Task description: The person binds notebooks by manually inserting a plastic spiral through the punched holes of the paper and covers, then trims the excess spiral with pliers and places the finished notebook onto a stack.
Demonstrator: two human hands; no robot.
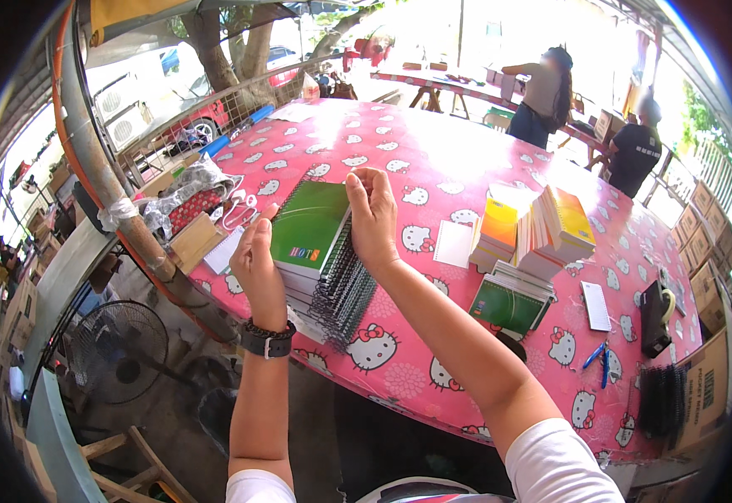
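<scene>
In front of me a tall stack of green-covered spiral notebooks (311,220) stands at the near table edge. Their black coil bindings fan out along the stack's right side. My left hand (257,267), with a dark watch on its wrist, presses against the stack's left side near the top, fingers bent and partly hidden. My right hand (373,216) is curled against the upper right edge of the top notebook, by the coils. Between them the hands clasp the upper part of the stack.
The pink patterned table (416,352) bears yellow-orange booklets (569,220), another green notebook pile (508,303), blue pens (601,365), a tape dispenser (656,318) and black coils (661,401). A post (123,201) and a fan (121,350) stand left. Two people (542,96) work farther back.
</scene>
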